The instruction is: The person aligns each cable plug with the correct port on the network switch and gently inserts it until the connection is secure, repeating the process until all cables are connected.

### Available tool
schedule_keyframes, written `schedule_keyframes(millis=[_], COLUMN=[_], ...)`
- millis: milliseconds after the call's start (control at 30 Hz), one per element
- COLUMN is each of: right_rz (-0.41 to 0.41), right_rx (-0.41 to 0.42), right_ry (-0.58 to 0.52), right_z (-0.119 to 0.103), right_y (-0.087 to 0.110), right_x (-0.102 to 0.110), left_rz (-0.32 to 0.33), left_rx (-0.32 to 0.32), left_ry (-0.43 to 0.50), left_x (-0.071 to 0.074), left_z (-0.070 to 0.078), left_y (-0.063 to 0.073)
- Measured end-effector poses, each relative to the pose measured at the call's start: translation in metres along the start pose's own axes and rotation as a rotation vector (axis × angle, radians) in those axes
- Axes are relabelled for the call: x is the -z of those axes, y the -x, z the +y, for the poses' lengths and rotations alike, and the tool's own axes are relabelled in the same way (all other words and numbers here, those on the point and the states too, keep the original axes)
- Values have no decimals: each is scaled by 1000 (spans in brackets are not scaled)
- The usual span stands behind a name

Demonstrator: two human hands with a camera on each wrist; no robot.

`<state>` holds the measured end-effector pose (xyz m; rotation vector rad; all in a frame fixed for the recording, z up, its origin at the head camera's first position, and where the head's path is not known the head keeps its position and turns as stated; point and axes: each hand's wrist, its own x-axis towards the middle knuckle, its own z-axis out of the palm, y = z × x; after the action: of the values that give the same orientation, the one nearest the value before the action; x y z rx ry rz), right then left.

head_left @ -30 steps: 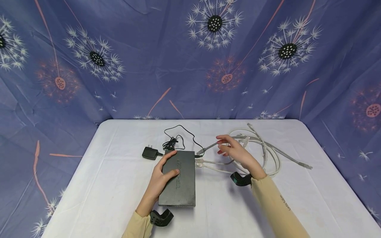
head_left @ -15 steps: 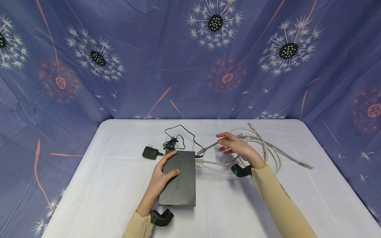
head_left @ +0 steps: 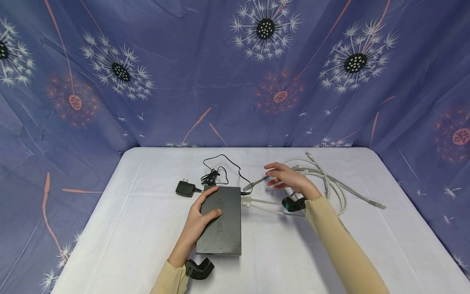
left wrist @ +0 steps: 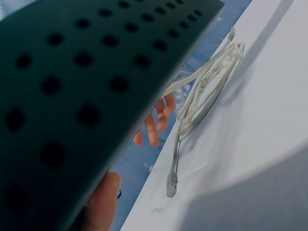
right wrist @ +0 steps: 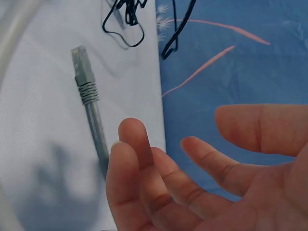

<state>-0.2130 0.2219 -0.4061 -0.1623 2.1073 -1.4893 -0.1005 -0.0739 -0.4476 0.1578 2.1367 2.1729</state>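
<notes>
A flat black network switch (head_left: 229, 224) with raised lettering on its lid lies in the middle of the table. My left hand (head_left: 198, 216) grips its left side, thumb on the lid and fingers at the far edge. Two network cables (head_left: 262, 201) are plugged into its right side beside a thin black power lead (head_left: 244, 193). To the right, my right hand (head_left: 290, 179) hovers with fingers relaxed and apart, holding nothing. Near its fingers a loose grey cable plug (right wrist: 85, 79) lies on the white cloth. In the left wrist view, the switch's perforated casing (left wrist: 86, 86) blocks much of the scene.
A black power adapter (head_left: 185, 188) sits left of the switch, its bundled cord (head_left: 210, 178) behind. Coiled pale network cables (head_left: 343, 196) spread across the right side of the table, partly behind the right hand. A blue patterned curtain (head_left: 205, 81) hangs beyond the white table (head_left: 147, 228).
My right hand has shifted slightly left and toward the far side, its wrist now covering part of the plugged-in cables. The left hand and the switch have stayed put.
</notes>
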Motion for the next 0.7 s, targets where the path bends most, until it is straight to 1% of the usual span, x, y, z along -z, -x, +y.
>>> schedule_keyframes(millis=[133,233,433,700], right_rz=[-19,-24,-40,-91], right_rx=[-25,-40,-39,-23], right_ry=[-3,-28,-77,-111], right_z=[5,9,16,22], right_y=[-8,-14,-21,-29], right_x=[0,-1,-7,-13], left_rz=[-2,-2,-4,-2], left_rx=[5,5,5,3], left_ry=[-7,-15,-13,-23], left_x=[0,0,0,1], left_z=[1,2,2,0], left_y=[0,0,0,0])
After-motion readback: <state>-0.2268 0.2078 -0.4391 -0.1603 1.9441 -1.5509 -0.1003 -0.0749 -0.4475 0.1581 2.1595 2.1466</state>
